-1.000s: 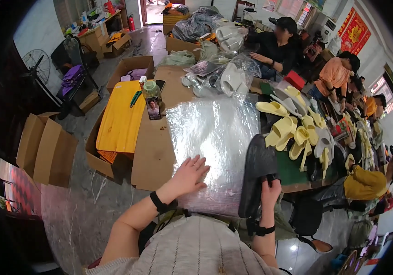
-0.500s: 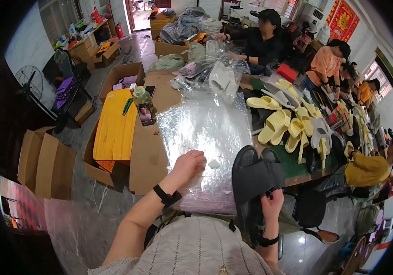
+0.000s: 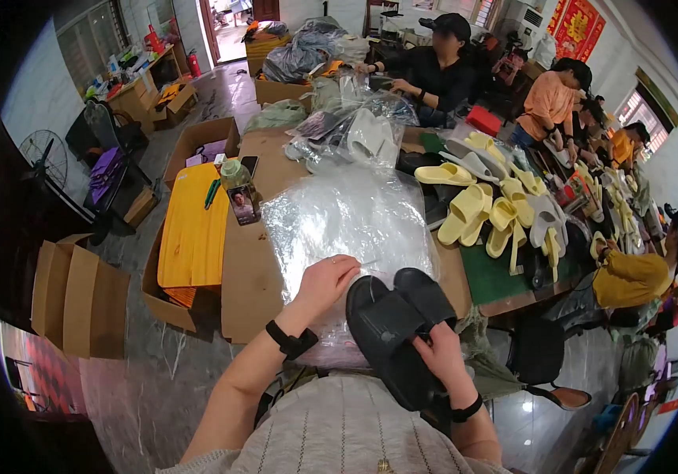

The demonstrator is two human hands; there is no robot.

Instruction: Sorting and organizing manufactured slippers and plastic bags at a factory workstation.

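My right hand grips a pair of black slide sandals, its fingers at the strap of the right-hand one. The pair is tilted over the near right part of a stack of clear plastic bags. Above the same bags, my left hand is closed in a pinch. A thin, small white piece juts from its fingertips, seen almost edge-on. The sandal toes are close to the left fingertips.
Yellow slides and grey ones crowd the table's right side. Left stand yellow packages in a carton, a bottle and a phone. A wrapped pale slide lies beyond the bags. Several people work opposite and at right.
The black sandals have swung left, toward my left hand, and tilted. The small white piece has turned from flat to nearly edge-on at my left fingertips.
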